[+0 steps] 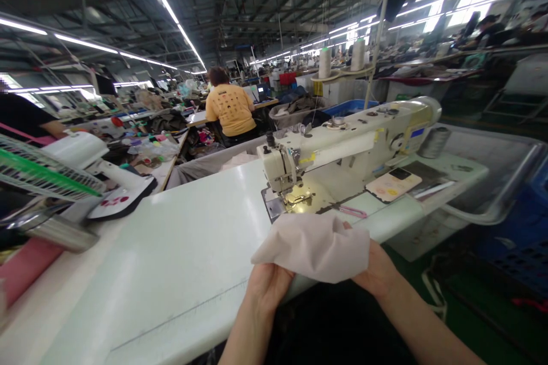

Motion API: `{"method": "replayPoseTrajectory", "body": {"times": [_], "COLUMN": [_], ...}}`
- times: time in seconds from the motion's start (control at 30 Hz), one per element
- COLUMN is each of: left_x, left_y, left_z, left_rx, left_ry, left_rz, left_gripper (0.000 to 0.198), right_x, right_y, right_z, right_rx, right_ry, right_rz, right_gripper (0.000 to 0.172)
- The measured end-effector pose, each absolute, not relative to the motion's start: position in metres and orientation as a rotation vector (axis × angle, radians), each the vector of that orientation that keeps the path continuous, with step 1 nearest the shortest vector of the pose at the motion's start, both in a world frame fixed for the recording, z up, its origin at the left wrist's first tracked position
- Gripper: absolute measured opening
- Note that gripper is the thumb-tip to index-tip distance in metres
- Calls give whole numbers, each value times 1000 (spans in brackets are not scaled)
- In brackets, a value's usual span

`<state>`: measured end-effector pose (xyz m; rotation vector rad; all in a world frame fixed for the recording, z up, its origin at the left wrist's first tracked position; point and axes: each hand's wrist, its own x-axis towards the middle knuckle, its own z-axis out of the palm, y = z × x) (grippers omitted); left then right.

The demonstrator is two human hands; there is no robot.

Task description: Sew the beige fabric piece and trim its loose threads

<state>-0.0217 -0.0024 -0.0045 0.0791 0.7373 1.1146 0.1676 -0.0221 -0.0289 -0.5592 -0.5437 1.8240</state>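
A pale pink piece of fabric is held up over the near edge of the white sewing table. My left hand grips its lower left part and my right hand grips its right side; the cloth covers most of the fingers. Just beyond the fabric stands a cream industrial sewing machine, its needle and presser foot lit over the plate.
A small desk fan sits at the table's left. A phone lies beside the machine. Thread cones stand behind it. A person in a yellow shirt sits at another table ahead. Blue crates stand at the right.
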Motion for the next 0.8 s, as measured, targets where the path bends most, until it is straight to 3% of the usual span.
{"method": "replayPoseTrajectory", "body": {"times": [0.13, 0.3, 0.5, 0.63, 0.7, 0.8], "left_x": [-17, -5, -34, -39, -35, -30], "left_y": [-11, -16, -18, -30, -30, -25], "left_z": [-3, -19, 1, 34, 38, 34], "left_rx": [13, 339, 1092, 1658, 1575, 1275], "left_ry": [618, 818, 1179, 1035, 986, 971], "left_rz": [1079, 1004, 1623, 1252, 1160, 1294], "left_gripper": [53, 21, 44, 38, 29, 21], "right_x": [160, 168, 168, 154, 150, 150], "right_y": [-23, -24, -30, -37, -40, -44], "right_z": [-24, -5, -1, -1, 1, 5], "right_rx": [-489, -394, -458, -515, -555, -662], "right_ry": [-393, -309, -336, -453, -522, -589], "right_rz": [1849, 1702, 1713, 1782, 1790, 1721], "right_gripper": [28, 24, 20, 27, 31, 29]}}
